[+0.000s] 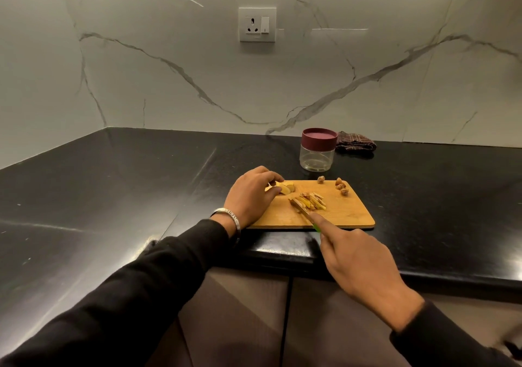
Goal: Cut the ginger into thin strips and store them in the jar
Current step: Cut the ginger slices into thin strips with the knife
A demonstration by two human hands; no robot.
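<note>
My left hand pins the pale yellow ginger chunk near the wooden cutting board's far-left corner, while my right hand, apparently gripping the green-handled knife, lays its blade on the cut strips just right of it.

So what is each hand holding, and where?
The right hand grips a knife by its green handle; the left hand holds a ginger piece at its left end.

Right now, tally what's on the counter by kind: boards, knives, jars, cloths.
Cutting board: 1, holding the ginger
Knife: 1, held by the right hand
Jar: 1, lid on
Cloth: 1, behind the jar
Total: 4
</note>
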